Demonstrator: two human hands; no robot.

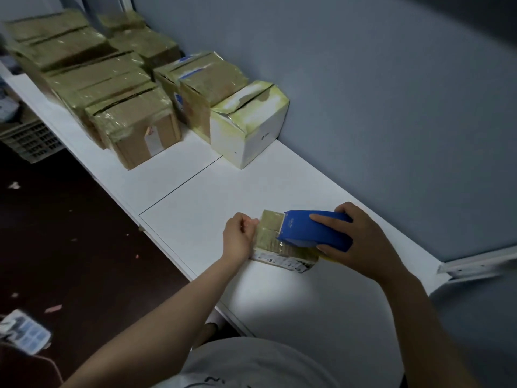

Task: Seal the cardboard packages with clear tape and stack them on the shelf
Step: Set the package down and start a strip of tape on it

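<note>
Head: left hand (237, 236) pinches package (270, 234) end; right hand (361, 242) grips dispenser (313, 229) atop it

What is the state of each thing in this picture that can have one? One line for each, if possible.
small package: lies on the shelf, partly taped.
tape dispenser: rests on the small package's top.
left hand: holds the small package's left end.
right hand: grips the tape dispenser.
white box: taped, upright by the wall.
brown boxes: taped, stacked on the shelf.
</note>
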